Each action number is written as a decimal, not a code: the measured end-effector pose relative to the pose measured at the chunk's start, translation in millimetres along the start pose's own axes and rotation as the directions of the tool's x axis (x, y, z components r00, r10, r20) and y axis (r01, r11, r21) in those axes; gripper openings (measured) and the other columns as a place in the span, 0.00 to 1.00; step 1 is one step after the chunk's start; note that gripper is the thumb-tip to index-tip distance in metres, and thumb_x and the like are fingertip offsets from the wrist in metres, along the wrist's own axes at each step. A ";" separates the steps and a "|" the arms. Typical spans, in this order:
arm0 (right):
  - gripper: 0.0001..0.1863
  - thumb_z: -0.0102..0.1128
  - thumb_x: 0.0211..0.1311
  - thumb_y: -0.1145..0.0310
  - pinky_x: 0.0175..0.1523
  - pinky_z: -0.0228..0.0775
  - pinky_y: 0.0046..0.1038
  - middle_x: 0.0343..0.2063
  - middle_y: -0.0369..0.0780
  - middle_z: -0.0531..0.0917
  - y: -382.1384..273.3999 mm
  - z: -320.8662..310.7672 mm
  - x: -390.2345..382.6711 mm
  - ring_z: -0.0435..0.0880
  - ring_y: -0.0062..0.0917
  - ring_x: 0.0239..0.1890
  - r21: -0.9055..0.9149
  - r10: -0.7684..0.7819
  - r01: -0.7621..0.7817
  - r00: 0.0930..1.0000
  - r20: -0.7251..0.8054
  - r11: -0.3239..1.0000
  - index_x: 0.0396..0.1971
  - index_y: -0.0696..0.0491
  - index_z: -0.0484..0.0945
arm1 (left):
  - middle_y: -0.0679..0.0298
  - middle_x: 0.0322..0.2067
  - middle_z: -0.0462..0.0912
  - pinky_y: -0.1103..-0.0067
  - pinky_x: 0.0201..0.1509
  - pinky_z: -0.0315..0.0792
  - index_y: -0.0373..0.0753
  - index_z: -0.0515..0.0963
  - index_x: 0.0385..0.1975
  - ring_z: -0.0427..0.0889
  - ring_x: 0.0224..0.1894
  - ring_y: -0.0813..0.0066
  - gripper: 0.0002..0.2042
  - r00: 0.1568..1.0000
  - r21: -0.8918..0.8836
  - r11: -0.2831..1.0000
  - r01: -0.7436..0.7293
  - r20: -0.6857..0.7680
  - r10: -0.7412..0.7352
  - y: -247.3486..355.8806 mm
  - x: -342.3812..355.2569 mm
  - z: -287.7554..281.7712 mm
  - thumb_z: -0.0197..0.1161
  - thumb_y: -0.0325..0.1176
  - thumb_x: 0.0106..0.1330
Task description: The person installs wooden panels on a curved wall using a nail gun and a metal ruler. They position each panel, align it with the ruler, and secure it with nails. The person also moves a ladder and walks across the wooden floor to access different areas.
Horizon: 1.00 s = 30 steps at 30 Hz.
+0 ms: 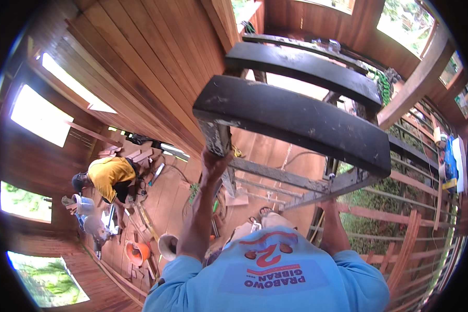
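A weathered frame with black, board-like steps [291, 119] rises in front of me, its nearest step broad and scuffed. My left hand [213, 160] is closed around the frame's left upright [215, 136], just below that step. My right hand [328, 202] holds the frame's lower right side [348, 185], its fingers partly hidden by the rail. A horizontal bar [275, 174] crosses the frame between my hands. My feet show below it on the wooden boards, above my blue shirt.
A co-worker in yellow [109, 174] bends at the left among boards, an orange bucket [136, 252] and tools. A wood-panelled wall [130, 62] stands upper left. On the right are open joists [379, 213] over greenery, a diagonal beam [416, 83] and a blue object [450, 161].
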State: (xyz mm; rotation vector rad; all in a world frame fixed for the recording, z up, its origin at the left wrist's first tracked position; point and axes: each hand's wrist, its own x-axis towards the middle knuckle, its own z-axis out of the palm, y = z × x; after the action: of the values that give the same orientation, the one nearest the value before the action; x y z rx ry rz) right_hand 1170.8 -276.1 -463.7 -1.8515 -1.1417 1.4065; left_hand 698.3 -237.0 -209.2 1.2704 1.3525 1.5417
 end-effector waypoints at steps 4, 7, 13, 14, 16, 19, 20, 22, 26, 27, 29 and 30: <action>0.16 0.53 0.68 0.57 0.44 0.72 0.31 0.37 0.42 0.86 -15.0 0.5 -5.9 0.83 0.29 0.39 0.200 0.035 -0.012 0.993 -0.112 0.980 0.43 0.51 0.82 | 0.65 0.32 0.85 0.76 0.42 0.77 0.34 0.80 0.41 0.82 0.36 0.77 0.16 0.999 0.129 0.991 -0.021 0.046 0.015 1.4 8.1 -10.8 0.70 0.28 0.51; 0.15 0.53 0.68 0.57 0.42 0.72 0.31 0.36 0.41 0.85 -13.6 3.1 -9.7 0.83 0.29 0.38 0.287 0.043 0.005 0.986 -0.159 0.958 0.42 0.51 0.82 | 0.63 0.31 0.85 0.75 0.41 0.77 0.34 0.80 0.40 0.82 0.35 0.76 0.16 0.998 0.200 0.979 -0.045 0.042 0.037 -6.4 13.3 -15.9 0.71 0.28 0.49; 0.14 0.54 0.68 0.57 0.40 0.71 0.30 0.35 0.40 0.85 -0.8 21.1 -18.7 0.83 0.27 0.36 0.382 0.068 0.013 0.978 -0.198 0.924 0.41 0.50 0.82 | 0.66 0.31 0.84 0.76 0.40 0.76 0.34 0.79 0.38 0.82 0.34 0.77 0.14 0.999 0.214 0.976 -0.043 0.041 0.035 -2.8 26.0 -27.6 0.70 0.24 0.49; 0.14 0.54 0.68 0.57 0.39 0.71 0.29 0.34 0.40 0.85 -0.4 25.6 -19.8 0.83 0.27 0.35 0.391 0.070 0.017 0.976 -0.208 0.920 0.41 0.50 0.82 | 0.67 0.31 0.84 0.77 0.39 0.76 0.34 0.79 0.37 0.81 0.33 0.77 0.14 0.999 0.183 0.983 -0.029 0.039 0.022 -0.7 26.1 -30.4 0.69 0.23 0.49; 0.13 0.54 0.68 0.58 0.38 0.71 0.29 0.34 0.39 0.85 0.6 36.1 -22.6 0.83 0.26 0.35 0.401 0.077 0.017 0.973 -0.217 0.916 0.40 0.50 0.82 | 0.69 0.31 0.83 0.78 0.38 0.76 0.35 0.79 0.37 0.80 0.33 0.79 0.13 0.999 0.102 0.995 -0.009 0.053 0.004 3.3 30.9 -37.3 0.69 0.22 0.50; 0.13 0.54 0.68 0.58 0.37 0.71 0.28 0.33 0.39 0.85 0.2 49.3 -24.2 0.82 0.26 0.33 0.409 0.084 0.016 0.971 -0.225 0.912 0.40 0.50 0.82 | 0.69 0.31 0.83 0.80 0.38 0.75 0.36 0.79 0.36 0.79 0.33 0.81 0.12 0.992 0.118 0.993 -0.010 0.127 -0.005 6.2 35.1 -52.8 0.69 0.22 0.51; 0.13 0.54 0.68 0.58 0.36 0.71 0.28 0.32 0.38 0.85 -0.2 53.1 -25.1 0.82 0.25 0.33 0.409 0.081 0.020 0.970 -0.228 0.912 0.39 0.49 0.82 | 0.69 0.31 0.83 0.80 0.38 0.75 0.36 0.79 0.35 0.79 0.33 0.81 0.12 0.991 0.126 0.992 0.015 0.132 -0.032 5.6 35.7 -56.5 0.69 0.22 0.50; 0.12 0.54 0.69 0.58 0.35 0.70 0.28 0.32 0.38 0.85 -1.9 56.4 -25.2 0.82 0.25 0.32 0.406 0.078 0.022 0.971 -0.228 0.914 0.39 0.49 0.82 | 0.70 0.30 0.82 0.79 0.38 0.74 0.36 0.79 0.35 0.79 0.32 0.81 0.12 0.996 0.213 0.977 -0.013 0.089 -0.006 3.4 34.2 -59.6 0.70 0.22 0.50; 0.12 0.54 0.69 0.58 0.34 0.70 0.27 0.31 0.37 0.85 -6.5 53.2 -23.8 0.82 0.24 0.31 0.404 0.082 0.028 0.964 -0.253 0.914 0.38 0.49 0.81 | 0.70 0.29 0.81 0.80 0.38 0.73 0.36 0.78 0.34 0.77 0.31 0.81 0.11 0.996 0.139 0.989 -0.040 0.083 0.029 -4.6 31.0 -50.9 0.71 0.26 0.51; 0.11 0.54 0.69 0.58 0.33 0.70 0.27 0.30 0.37 0.85 -7.1 52.1 -24.3 0.82 0.24 0.30 0.403 0.080 0.032 0.963 -0.258 0.915 0.38 0.49 0.81 | 0.70 0.29 0.81 0.80 0.38 0.72 0.37 0.78 0.34 0.77 0.31 0.81 0.11 0.995 0.168 0.984 -0.063 0.089 0.049 -5.0 29.8 -51.4 0.71 0.26 0.51; 0.11 0.54 0.69 0.58 0.32 0.70 0.26 0.30 0.37 0.85 -6.8 48.8 -24.8 0.82 0.23 0.30 0.401 0.078 0.035 0.962 -0.261 0.915 0.38 0.48 0.81 | 0.73 0.28 0.80 0.81 0.35 0.69 0.37 0.78 0.29 0.74 0.29 0.84 0.09 0.995 0.194 0.979 -0.065 0.093 0.048 -3.9 26.6 -53.0 0.71 0.27 0.52; 0.11 0.54 0.69 0.58 0.32 0.70 0.26 0.29 0.37 0.85 -5.5 47.2 -25.2 0.82 0.23 0.29 0.400 0.076 0.036 0.962 -0.261 0.916 0.38 0.48 0.81 | 0.74 0.26 0.79 0.81 0.34 0.69 0.37 0.78 0.27 0.73 0.29 0.84 0.08 0.996 0.185 0.982 -0.043 0.087 0.028 -2.8 24.9 -54.1 0.71 0.27 0.53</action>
State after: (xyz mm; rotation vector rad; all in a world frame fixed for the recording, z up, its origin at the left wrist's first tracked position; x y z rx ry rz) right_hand 1121.9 -298.5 -461.4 -1.6920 -0.6405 1.2370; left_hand 639.6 -227.8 -204.8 1.4643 1.4544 1.3944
